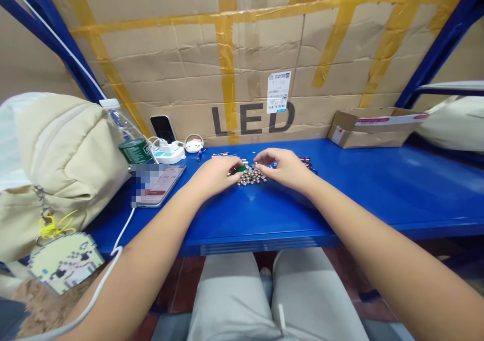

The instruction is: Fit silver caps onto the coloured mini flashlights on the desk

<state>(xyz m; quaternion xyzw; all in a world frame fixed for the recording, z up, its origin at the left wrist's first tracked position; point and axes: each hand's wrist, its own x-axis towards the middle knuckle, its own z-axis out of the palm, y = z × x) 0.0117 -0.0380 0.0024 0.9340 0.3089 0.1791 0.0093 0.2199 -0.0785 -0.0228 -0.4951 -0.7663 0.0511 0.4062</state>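
Bead pile (251, 176) loose on blue shelf (378, 190)

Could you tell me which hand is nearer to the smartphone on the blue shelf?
Left. The left hand rests just right of the smartphone, at the pile of small metal parts; the right hand lies beyond that pile, farther right.
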